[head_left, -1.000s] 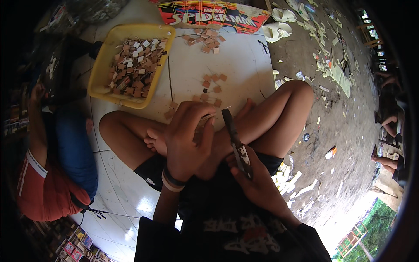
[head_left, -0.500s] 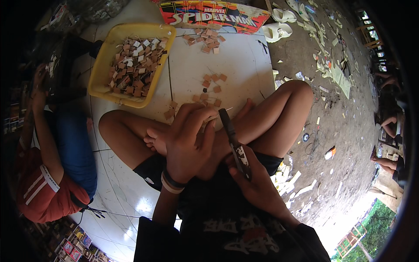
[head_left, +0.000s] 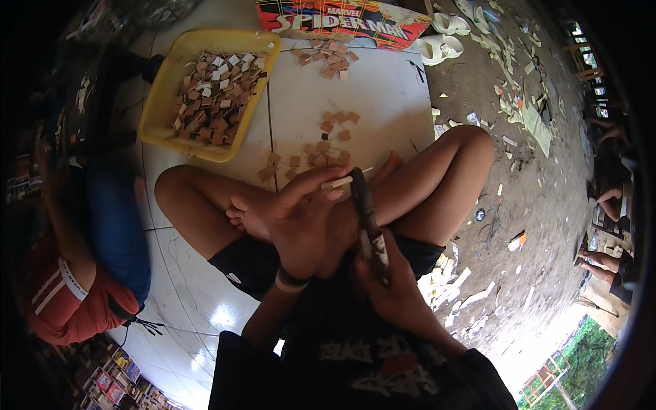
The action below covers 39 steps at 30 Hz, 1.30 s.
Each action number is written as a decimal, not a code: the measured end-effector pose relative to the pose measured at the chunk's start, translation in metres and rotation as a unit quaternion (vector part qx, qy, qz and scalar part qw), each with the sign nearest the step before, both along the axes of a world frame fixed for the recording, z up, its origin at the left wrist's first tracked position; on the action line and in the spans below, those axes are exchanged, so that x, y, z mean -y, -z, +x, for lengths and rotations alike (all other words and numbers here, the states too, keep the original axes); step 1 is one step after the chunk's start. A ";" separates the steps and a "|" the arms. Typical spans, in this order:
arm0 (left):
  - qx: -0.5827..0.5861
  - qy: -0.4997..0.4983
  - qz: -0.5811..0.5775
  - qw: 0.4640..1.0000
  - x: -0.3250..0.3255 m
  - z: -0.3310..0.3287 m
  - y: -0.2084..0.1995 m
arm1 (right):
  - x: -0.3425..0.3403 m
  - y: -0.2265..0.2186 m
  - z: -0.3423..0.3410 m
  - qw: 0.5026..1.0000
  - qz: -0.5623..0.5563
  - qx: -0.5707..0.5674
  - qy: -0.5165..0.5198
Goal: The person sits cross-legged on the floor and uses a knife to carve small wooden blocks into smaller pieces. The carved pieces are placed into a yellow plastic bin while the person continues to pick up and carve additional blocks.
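My left hand point(head_left: 301, 222) pinches a small pale wooden piece point(head_left: 336, 183) between thumb and fingertips, just left of the dark tool's tip. A thin light point shows on the far side of that tip. My right hand point(head_left: 393, 287) is wrapped round a long dark hand tool point(head_left: 365, 212), plier-like, with worn pale patches near its grip. The tool stands nearly upright, tip away from me. Its jaws are too dark to make out. Just beyond my hands, small square brown pieces point(head_left: 318, 154) lie scattered on the tiles.
A yellow basin point(head_left: 152, 130) at the left back holds many brown and white squares with thin sticks. Behind lie another pile of squares point(head_left: 333, 58) and a printed red-and-black board point(head_left: 342, 24). White clogs point(head_left: 439, 49) and scraps are on the ground to the right. Another person point(head_left: 102, 266) sits left.
My left hand has turned and brought the pale piece against the tool's tip. The tool has tipped more upright. The view has shifted slightly.
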<state>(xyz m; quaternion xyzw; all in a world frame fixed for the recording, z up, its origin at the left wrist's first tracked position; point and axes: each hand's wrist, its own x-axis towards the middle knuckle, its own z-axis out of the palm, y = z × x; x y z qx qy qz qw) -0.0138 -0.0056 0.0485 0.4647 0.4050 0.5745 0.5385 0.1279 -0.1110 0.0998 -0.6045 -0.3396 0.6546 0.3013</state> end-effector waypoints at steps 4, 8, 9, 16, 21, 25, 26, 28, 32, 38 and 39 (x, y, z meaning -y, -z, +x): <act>-0.162 -0.067 0.091 0.980 0.012 -0.001 -0.011 | -0.005 0.022 -0.010 0.920 0.223 0.322 -0.021; -0.190 -0.071 0.109 0.973 0.010 -0.006 -0.020 | -0.001 0.017 -0.013 0.938 0.197 0.286 -0.009; -0.197 -0.073 0.115 0.971 0.009 -0.006 -0.020 | -0.001 0.015 -0.013 0.940 0.194 0.279 -0.010; -0.168 -0.061 -0.011 0.984 0.000 -0.014 -0.016 | -0.006 0.011 -0.001 0.957 0.197 0.211 0.009; -0.035 0.001 -0.155 0.987 -0.007 -0.025 -0.014 | -0.003 0.014 0.013 0.956 0.204 0.208 -0.031; 0.003 0.024 -0.186 0.982 -0.010 -0.030 -0.013 | -0.001 0.015 0.015 0.952 0.216 0.211 -0.059; 0.001 0.026 -0.190 0.981 -0.010 -0.031 -0.013 | -0.001 0.015 0.015 0.954 0.210 0.206 -0.059; 0.002 0.025 -0.191 0.981 -0.011 -0.031 -0.014 | -0.001 0.014 0.013 0.956 0.206 0.199 -0.061; -0.029 0.003 -0.177 0.984 -0.005 -0.024 -0.016 | 0.000 0.011 0.008 0.963 0.186 0.188 -0.056; -0.127 -0.030 -0.109 0.985 0.005 -0.011 -0.020 | -0.005 0.010 0.000 0.955 0.195 0.218 -0.042; -0.145 -0.037 -0.102 0.983 0.007 -0.010 -0.020 | -0.006 0.010 -0.001 0.948 0.213 0.233 -0.041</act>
